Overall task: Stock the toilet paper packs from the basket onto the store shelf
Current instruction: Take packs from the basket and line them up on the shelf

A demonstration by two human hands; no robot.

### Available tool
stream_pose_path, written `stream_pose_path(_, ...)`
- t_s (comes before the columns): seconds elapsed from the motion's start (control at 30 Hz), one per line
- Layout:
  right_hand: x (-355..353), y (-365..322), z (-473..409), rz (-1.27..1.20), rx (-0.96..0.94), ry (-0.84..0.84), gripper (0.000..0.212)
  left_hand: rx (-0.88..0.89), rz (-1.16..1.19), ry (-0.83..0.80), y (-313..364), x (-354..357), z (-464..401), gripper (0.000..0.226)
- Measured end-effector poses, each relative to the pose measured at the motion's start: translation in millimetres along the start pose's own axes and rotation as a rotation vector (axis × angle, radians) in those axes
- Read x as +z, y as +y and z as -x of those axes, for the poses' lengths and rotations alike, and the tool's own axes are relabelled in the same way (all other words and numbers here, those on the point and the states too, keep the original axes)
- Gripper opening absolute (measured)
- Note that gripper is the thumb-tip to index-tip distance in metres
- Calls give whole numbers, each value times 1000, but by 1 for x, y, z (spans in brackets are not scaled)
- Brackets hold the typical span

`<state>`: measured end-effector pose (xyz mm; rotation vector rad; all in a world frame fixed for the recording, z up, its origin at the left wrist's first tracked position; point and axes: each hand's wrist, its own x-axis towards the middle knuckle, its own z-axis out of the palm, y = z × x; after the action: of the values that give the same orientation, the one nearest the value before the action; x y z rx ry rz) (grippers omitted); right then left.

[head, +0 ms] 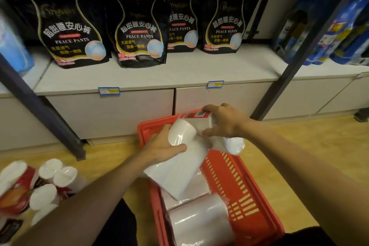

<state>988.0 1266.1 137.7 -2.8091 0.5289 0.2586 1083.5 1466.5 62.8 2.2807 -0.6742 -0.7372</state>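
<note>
Toilet paper pack (179,158) sits over the red basket (239,185); left hand (161,146) and right hand (223,122) fingers both hold it.

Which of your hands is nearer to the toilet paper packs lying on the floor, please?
Left. The left hand grips a pack over the red basket, nearer the floor packs; the right hand is farther away.

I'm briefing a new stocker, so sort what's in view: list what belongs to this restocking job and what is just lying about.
Job:
- toilet paper pack, held by left hand and right hand
- red basket
- shelf

Lying about:
- black Peace Pants bags
- blue packs
- packs on the floor
</note>
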Motion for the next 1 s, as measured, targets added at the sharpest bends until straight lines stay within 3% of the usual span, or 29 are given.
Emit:
stream_pose_path(0.3,-82,2,-16,-41,-181,12,74,-166,111,59,63,-34,-1,85)
stream_pose_path(0.5,-178,-13,-5,-140,-200,-2,73,-214,111,50,140,-101,21,69)
stream_pose_path(0.73,-293,-36,9,-223,-148,0,88,-214,103,11,222,-186,46,71)
stream_pose_path(1.0,-403,-72,36,-201,-230,38,85,-216,122,28,295,-272,90,76)
